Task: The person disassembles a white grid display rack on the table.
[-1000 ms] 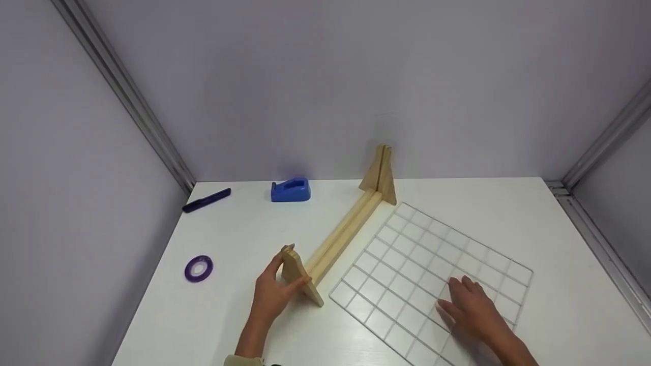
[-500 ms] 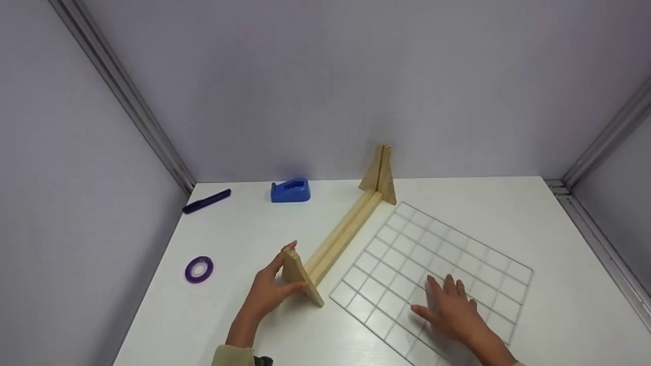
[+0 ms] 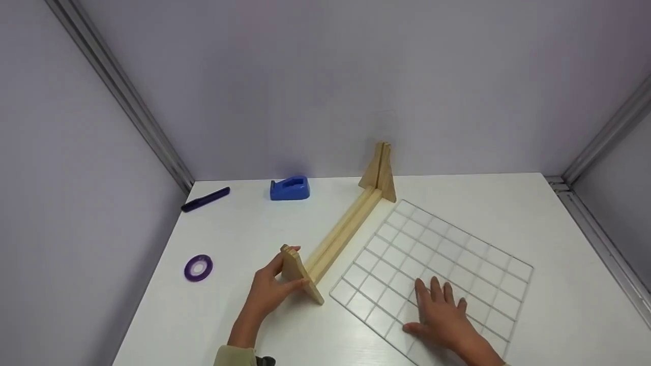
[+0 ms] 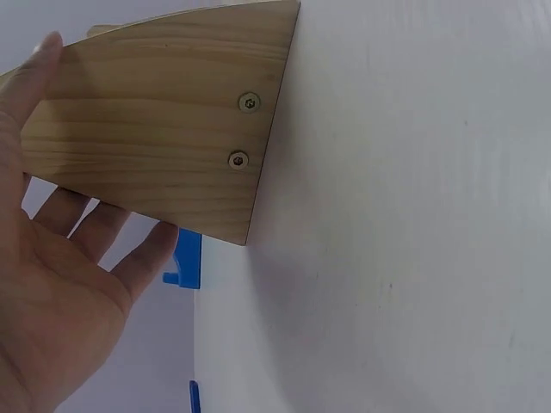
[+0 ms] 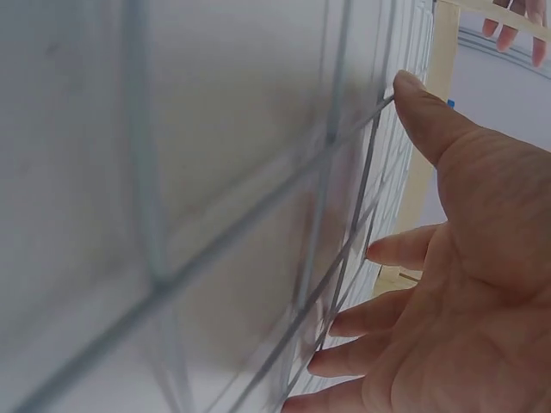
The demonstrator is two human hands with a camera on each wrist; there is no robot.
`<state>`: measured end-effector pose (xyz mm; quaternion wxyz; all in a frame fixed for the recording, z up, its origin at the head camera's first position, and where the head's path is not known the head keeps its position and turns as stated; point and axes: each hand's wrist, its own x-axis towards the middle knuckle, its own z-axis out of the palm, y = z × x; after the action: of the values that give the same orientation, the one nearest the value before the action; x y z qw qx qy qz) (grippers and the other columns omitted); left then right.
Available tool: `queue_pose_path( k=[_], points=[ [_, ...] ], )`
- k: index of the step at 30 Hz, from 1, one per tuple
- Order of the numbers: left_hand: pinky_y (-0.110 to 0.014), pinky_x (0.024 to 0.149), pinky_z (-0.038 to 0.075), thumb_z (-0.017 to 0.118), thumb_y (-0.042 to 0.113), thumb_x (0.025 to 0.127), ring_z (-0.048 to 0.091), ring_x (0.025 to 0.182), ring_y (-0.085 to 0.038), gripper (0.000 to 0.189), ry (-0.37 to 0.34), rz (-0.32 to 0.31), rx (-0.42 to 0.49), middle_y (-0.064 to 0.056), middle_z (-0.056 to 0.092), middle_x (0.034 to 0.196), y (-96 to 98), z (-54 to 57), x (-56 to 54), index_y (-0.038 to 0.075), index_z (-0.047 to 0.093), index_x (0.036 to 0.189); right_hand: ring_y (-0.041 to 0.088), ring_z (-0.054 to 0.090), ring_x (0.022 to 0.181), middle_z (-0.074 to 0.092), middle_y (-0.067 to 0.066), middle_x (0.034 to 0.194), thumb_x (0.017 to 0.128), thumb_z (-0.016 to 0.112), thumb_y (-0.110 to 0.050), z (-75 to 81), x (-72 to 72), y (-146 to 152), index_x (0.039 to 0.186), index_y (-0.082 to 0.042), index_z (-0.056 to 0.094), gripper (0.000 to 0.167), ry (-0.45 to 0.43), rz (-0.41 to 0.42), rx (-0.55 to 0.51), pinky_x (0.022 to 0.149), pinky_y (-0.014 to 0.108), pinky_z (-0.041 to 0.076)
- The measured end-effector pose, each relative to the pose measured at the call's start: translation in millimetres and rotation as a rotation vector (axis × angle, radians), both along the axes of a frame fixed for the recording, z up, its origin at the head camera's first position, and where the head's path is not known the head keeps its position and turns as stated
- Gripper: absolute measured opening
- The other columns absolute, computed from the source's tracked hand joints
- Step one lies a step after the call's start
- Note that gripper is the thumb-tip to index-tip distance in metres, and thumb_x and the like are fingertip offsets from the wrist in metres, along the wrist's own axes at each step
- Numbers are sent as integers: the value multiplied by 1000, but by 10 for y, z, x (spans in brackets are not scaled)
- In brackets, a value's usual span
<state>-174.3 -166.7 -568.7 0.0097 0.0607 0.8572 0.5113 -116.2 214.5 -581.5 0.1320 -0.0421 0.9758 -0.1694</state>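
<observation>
A wooden stand (image 3: 343,231) with a long grooved base lies diagonally on the table. Its far upright (image 3: 377,173) has a slot down the middle. My left hand (image 3: 269,291) grips the near end plate (image 4: 164,112), thumb on one edge and fingers on the other; two screw heads show on that plate in the left wrist view. To the right of the stand a wire grid panel (image 3: 379,246) lies flat. My right hand (image 3: 441,317) is spread over the panel's near part, and its fingertips (image 5: 327,357) come right at the wires.
A blue tape dispenser (image 3: 290,189) stands near the back wall. A dark, slim stick-like object (image 3: 205,200) lies at the back left, and a purple tape roll (image 3: 198,268) at the left. Walls (image 3: 305,91) bound the table at the back and sides.
My right hand has slid left across the grid panel, its fingers spreading wider. My left hand keeps its hold on the end plate, and the stand and panel stay in place.
</observation>
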Motion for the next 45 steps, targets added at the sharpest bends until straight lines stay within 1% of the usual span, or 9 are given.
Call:
queue_pose_path(
  k=[5,8,12,16,20,26,31,39,45],
  points=[
    [-62,118,35,86,43,79,46,145,-31,69,30,-4,23,-1,52,154,0,10,4,42,55,140,64,14,146,19,39,160,75,81,-61,-11,-15,-3,154,8,29,117,-10,-18,3,103,88,17],
    [-62,117,36,86,44,77,48,144,-30,68,38,5,28,1,52,153,6,10,12,42,57,138,64,15,146,21,38,160,74,81,-61,-13,-19,13,153,8,32,116,-10,-15,-8,104,87,17],
    [-62,117,36,86,48,75,48,143,-28,68,34,15,31,3,54,152,18,0,27,42,58,137,64,16,146,23,37,160,73,81,-62,-23,-22,52,153,6,34,115,5,0,-25,105,87,13],
    [-61,119,33,87,47,75,47,145,-28,70,37,26,48,3,53,153,28,-26,41,40,58,138,63,16,146,23,36,161,74,82,-62,-46,-28,107,153,5,33,114,19,22,-46,106,87,13],
    [-58,121,33,86,44,76,45,146,-30,72,48,39,53,0,52,154,42,-51,59,32,58,141,62,17,147,24,35,161,75,83,-59,-70,-34,160,154,5,33,113,34,43,-71,106,86,16],
    [-56,120,35,85,48,78,45,145,-34,78,15,80,12,-7,52,154,87,-52,91,21,55,145,63,19,145,26,35,160,74,83,-59,-56,-52,222,153,2,34,112,52,74,-89,104,87,18],
    [-54,120,36,85,49,76,46,145,-33,82,15,109,12,-8,53,153,130,-51,146,17,54,146,65,21,144,27,33,161,72,84,-61,-20,-75,298,153,-2,35,111,37,116,-90,101,88,21],
    [-54,118,38,85,51,76,47,143,-37,94,18,163,0,-16,52,152,205,-68,253,8,49,150,64,22,144,28,31,161,70,85,-62,-43,-135,415,153,-1,35,114,17,153,-84,100,88,21],
    [-55,116,41,85,50,77,52,139,-38,91,54,176,-22,-18,56,148,236,-78,311,5,51,148,62,20,146,27,28,163,70,84,-62,-41,-159,498,154,0,35,116,28,183,-109,103,87,20]
  ],
)
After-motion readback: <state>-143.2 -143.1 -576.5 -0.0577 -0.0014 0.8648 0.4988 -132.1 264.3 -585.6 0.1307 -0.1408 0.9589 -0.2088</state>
